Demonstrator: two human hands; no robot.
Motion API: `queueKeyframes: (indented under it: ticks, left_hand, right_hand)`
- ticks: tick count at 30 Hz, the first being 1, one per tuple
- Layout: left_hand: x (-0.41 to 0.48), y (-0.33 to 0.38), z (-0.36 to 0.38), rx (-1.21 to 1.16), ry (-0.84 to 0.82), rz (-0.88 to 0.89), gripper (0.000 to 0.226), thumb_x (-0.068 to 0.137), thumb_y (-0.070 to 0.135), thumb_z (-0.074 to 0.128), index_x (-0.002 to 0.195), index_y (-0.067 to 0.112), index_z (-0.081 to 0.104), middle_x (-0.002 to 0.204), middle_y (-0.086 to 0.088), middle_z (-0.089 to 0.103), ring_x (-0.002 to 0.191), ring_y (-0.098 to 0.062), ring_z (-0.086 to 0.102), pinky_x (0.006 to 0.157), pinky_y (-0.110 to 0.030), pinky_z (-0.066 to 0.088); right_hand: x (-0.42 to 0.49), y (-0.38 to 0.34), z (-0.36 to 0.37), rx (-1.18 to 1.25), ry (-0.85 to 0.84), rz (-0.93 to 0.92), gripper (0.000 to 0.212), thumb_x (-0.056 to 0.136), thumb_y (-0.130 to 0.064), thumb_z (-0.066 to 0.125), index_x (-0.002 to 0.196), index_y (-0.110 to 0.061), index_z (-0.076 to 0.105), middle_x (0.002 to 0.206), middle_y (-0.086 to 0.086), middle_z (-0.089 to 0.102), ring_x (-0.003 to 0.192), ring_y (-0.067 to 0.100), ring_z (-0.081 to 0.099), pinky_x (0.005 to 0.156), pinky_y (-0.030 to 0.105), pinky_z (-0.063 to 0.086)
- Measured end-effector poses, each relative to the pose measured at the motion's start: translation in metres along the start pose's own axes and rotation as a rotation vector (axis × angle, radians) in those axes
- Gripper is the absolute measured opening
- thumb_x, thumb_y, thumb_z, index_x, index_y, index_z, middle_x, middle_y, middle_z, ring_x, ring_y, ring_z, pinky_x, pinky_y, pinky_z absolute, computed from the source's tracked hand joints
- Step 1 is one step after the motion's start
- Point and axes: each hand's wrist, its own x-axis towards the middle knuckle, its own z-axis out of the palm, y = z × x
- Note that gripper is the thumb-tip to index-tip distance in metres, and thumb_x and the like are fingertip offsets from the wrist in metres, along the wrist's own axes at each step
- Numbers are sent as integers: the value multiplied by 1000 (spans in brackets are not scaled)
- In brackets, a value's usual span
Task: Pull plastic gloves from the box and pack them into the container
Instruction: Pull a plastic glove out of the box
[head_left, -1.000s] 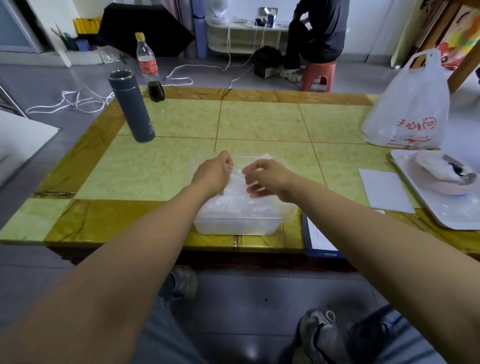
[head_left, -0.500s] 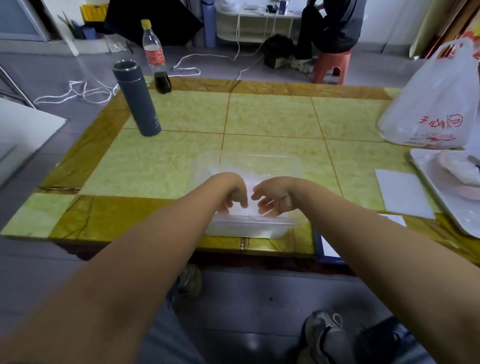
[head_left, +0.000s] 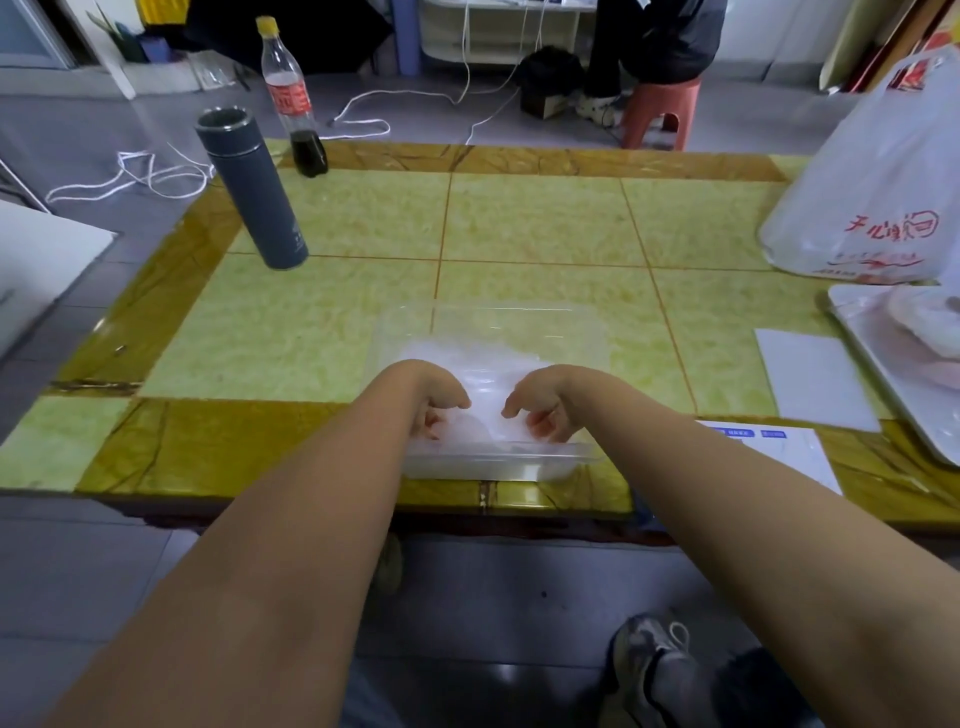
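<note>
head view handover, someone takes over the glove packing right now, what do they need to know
Left hand: inside the clear container, fingers bent down onto the plastic gloves; whether it presses or pinches them cannot be told.
Right hand: the same, close beside the left with a small gap between them.
The container sits at the near edge of the table, with a pile of gloves in it.
A flat white box with blue labels lies just to its right, likely the glove box.
Done: some gloves are in.
Left: flatten this lot, pull more from the box, pack them.
</note>
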Motion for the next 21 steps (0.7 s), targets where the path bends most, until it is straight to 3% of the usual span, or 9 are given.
queueKeyframes:
  ticks: [1, 4, 6, 9, 12, 18, 21]
  left_hand:
    - [-1, 0, 0, -39, 2, -4, 50, 101, 27, 50, 145, 8, 34, 119, -9, 51, 92, -18, 53, 87, -25, 50]
    - [-16, 1, -1, 19, 27, -4, 46, 101, 32, 47, 139, 9, 39, 88, -8, 46, 67, -18, 45, 61, -27, 43]
    - [-28, 4, -5, 126, 50, 46, 41, 101, 32, 43, 135, 9, 43, 84, -9, 48, 62, -20, 45, 65, -31, 45]
    - [-48, 14, -6, 118, 182, 178, 32, 100, 22, 44, 122, 2, 53, 91, -13, 58, 68, -26, 56, 75, -41, 55]
    - [-69, 29, 4, 100, 366, 383, 26, 97, 17, 48, 111, -2, 59, 90, -11, 64, 73, -25, 61, 72, -37, 56]
    - [-109, 65, 69, -49, 182, 680, 16, 95, 14, 53, 99, 4, 64, 76, -6, 61, 58, -18, 53, 56, -26, 46]
    - [-116, 85, 113, -54, 97, 761, 14, 95, 12, 51, 89, 8, 64, 71, -5, 59, 55, -17, 50, 53, -24, 42]
  right_hand:
    - [-2, 0, 0, 4, -2, -6, 52, 99, -21, 53, 144, -5, 32, 122, 7, 47, 91, 21, 41, 80, 32, 41]
    - [-13, -1, -2, 4, 12, -64, 55, 99, -22, 53, 145, -4, 31, 124, 17, 48, 97, 26, 50, 80, 34, 47]
    - [-26, -3, -6, 27, 42, -149, 50, 99, -18, 54, 142, -1, 37, 130, 22, 49, 108, 30, 54, 75, 39, 55]
    - [-52, -5, -18, 156, 140, -364, 31, 97, -9, 54, 124, 6, 53, 109, 19, 56, 86, 25, 59, 61, 34, 60]
    - [-83, 4, -33, 196, 259, -572, 21, 98, -10, 52, 110, 3, 62, 91, 13, 62, 69, 19, 60, 56, 26, 55]
    - [-105, 67, -69, 268, 516, -619, 20, 94, -5, 49, 84, -9, 66, 73, 8, 63, 58, 16, 57, 51, 22, 45]
    - [-107, 114, -87, 313, 601, -535, 21, 94, -3, 48, 85, -7, 67, 70, 8, 62, 58, 17, 55, 51, 23, 44]
